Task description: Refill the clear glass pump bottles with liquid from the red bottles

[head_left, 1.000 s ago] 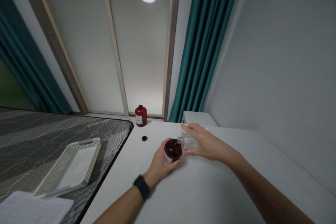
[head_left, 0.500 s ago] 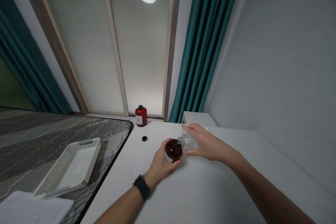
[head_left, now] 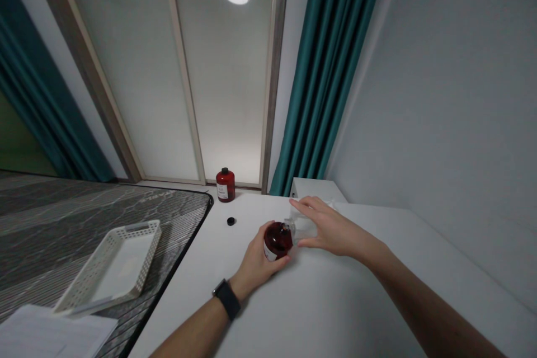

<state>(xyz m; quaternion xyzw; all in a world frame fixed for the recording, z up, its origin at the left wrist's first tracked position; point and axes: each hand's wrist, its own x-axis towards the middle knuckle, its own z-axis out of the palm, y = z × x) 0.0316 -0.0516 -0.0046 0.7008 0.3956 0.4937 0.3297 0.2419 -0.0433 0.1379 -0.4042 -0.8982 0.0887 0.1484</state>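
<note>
My left hand (head_left: 259, 262), with a dark watch on its wrist, is wrapped round a dark red bottle (head_left: 277, 240) that has a white label and no cap on. My right hand (head_left: 325, 228) grips a clear bottle (head_left: 305, 228) tipped on its side, its neck at the mouth of the red bottle. Whether liquid passes between them I cannot tell. Further back on the white table (head_left: 335, 302) lies a small black cap (head_left: 230, 221). Behind it stands a second red bottle (head_left: 225, 185) with a black cap on.
To the left, a white perforated basket (head_left: 145, 257) rests on a grey striped surface (head_left: 168, 218) with a black edge. White papers (head_left: 59, 333) lie in front of it. A small white cabinet (head_left: 321, 187) stands behind the table, by the teal curtain (head_left: 331, 78).
Almost nothing differs. Both hands hold the two bottles mouth to mouth as before, with only a very slight shift of the red bottle to the right.
</note>
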